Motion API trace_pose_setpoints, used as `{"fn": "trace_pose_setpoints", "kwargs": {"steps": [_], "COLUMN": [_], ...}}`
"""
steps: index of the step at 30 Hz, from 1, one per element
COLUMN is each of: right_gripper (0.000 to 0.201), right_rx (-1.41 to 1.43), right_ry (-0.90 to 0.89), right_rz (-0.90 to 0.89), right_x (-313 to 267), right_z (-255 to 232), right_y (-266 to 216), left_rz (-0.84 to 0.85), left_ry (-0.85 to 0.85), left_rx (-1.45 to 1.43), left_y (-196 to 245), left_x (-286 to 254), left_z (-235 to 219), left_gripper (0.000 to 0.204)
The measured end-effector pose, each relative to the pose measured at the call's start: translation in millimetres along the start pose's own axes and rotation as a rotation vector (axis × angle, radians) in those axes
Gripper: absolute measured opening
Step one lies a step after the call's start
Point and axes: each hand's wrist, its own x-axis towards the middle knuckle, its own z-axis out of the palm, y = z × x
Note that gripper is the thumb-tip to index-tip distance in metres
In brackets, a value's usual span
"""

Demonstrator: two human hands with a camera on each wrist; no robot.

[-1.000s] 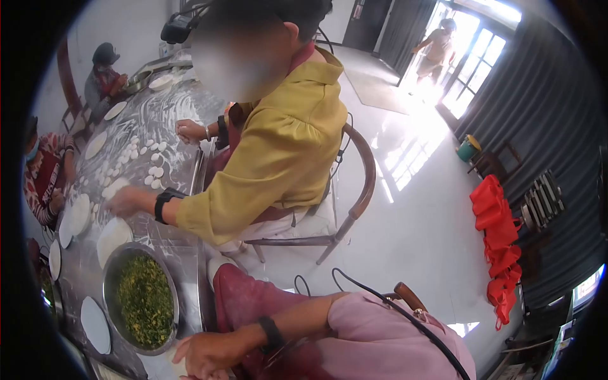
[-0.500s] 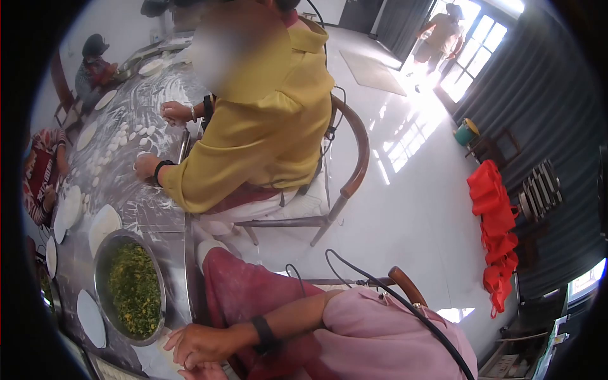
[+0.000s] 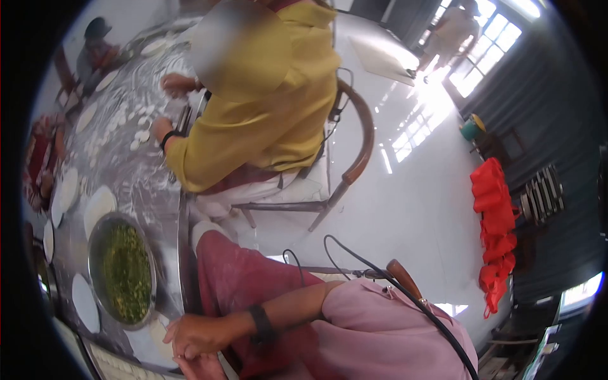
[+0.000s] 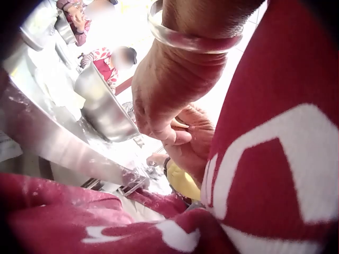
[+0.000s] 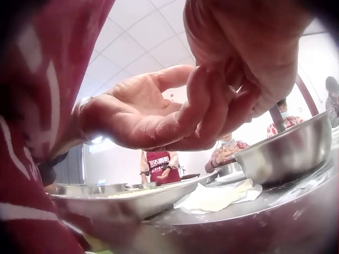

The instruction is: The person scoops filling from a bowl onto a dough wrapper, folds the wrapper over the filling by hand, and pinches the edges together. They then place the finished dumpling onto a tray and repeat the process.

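At the bottom of the head view, my right hand (image 3: 202, 334) and left hand (image 3: 201, 367) meet beside the table's edge. Through the left wrist view, my left hand (image 4: 169, 92), under a silver bracelet, has its fingertips against the right hand (image 4: 193, 140); a small pale dough piece (image 4: 180, 125) shows between them, mostly hidden. The right wrist view has my left hand (image 5: 153, 108) palm up with curled fingers, touching the pinched fingers of my right hand (image 5: 249, 58). A metal bowl of chopped green and yellow filling (image 3: 125, 272) is close by.
White discs (image 3: 85, 303) and small dough pieces (image 3: 135, 145) lie on the floury metal table (image 3: 155, 218). A tray (image 5: 114, 206) and a crumpled white cloth or sheet (image 5: 217, 198) appear in the right wrist view. Someone in yellow (image 3: 259, 126) sits alongside.
The head view has shifted. The yellow-sleeved person's near hand has drawn back from the white discs toward the table edge. My hands stay together, and the left shows more below the right.
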Motion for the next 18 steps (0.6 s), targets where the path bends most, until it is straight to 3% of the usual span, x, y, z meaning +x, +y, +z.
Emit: {"fn": "trace_pose_setpoints", "kwargs": {"steps": [1, 3, 5, 6, 7, 8, 9, 10, 11, 14, 17, 18], "right_gripper": [0.017, 0.019, 0.014, 0.017, 0.018, 0.020, 0.024, 0.034, 0.044, 0.046, 0.034, 0.032], "right_rx": [0.069, -0.025, -0.072, -0.203, -0.256, -0.318, -0.342, -0.394, -0.218, -0.051, -0.046, -0.138], "right_ry": [0.071, -0.060, 0.034, -0.113, -0.173, -0.147, -0.301, -0.173, -0.126, -0.026, -0.001, -0.063], "right_rz": [-0.042, -0.063, -0.058, -0.043, -0.081, -0.107, 0.055, 0.071, 0.237, 0.344, 0.372, 0.292], "right_x": [-4, -4, -13, -9, -8, -12, 7, 4, 1, 3, 7, 7], "right_z": [5, -3, -3, -15, -22, -25, -38, -31, -30, -27, -21, -23], "right_y": [1, 4, 4, -5, -4, -4, -32, -32, -35, -40, -41, -38], "left_rz": [-0.001, 0.033, 0.051, 0.025, 0.006, 0.035, 0.067, 0.104, 0.093, 0.128, 0.170, 0.176], "left_ry": [0.038, 0.311, 0.030, 0.072, 0.226, 0.064, -0.030, 0.026, 0.072, 0.126, 0.159, 0.157], "left_rx": [0.033, -0.238, -0.379, -0.358, -0.203, -0.306, -0.429, -0.350, -0.310, -0.301, -0.229, -0.190], "left_y": [-2, -3, -15, -12, -6, -15, -23, -19, -13, -9, -4, -3], "left_x": [-4, -1, -4, -3, 0, 1, 3, 3, 1, 1, -2, -2], "left_z": [0, 36, 3, 15, 34, 14, 6, 13, 21, 31, 37, 38], "left_gripper": [0.060, 0.033, 0.032, 0.033, 0.034, 0.040, 0.042, 0.042, 0.044, 0.047, 0.051, 0.050]}}
